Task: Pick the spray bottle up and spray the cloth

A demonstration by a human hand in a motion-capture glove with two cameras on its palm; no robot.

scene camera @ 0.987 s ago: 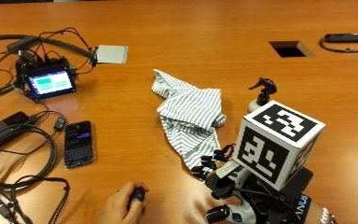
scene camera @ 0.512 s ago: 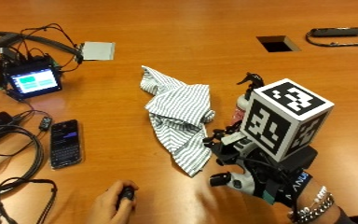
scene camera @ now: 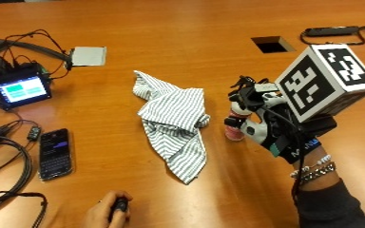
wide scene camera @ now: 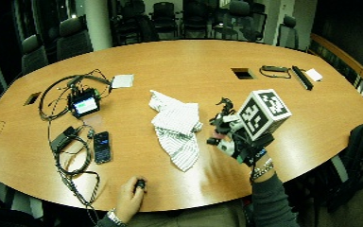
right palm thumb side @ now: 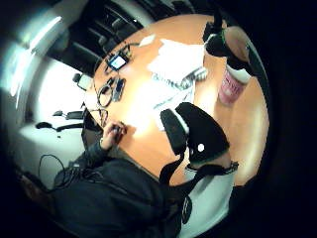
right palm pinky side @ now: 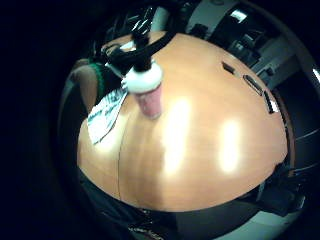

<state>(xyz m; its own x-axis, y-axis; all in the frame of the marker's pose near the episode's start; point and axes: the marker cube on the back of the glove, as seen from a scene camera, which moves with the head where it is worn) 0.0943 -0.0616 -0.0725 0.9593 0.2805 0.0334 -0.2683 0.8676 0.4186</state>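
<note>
Hand (scene camera: 264,124) now closer at spray bottle (scene camera: 235,128)

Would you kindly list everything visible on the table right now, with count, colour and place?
spray bottle: one, pink body, black nozzle, upright right of the cloth
cloth: one, grey-white striped, crumpled mid-table
phone: one, black, flat near the left edge
small monitor: one, black, lit screen, far left among cables
grey pad: one, beyond the monitor
table: one, wooden, orange-brown
left hand: bare, near edge, holding a small black object
right hand: black glove, at the bottle; I cannot tell whether it grips
</note>
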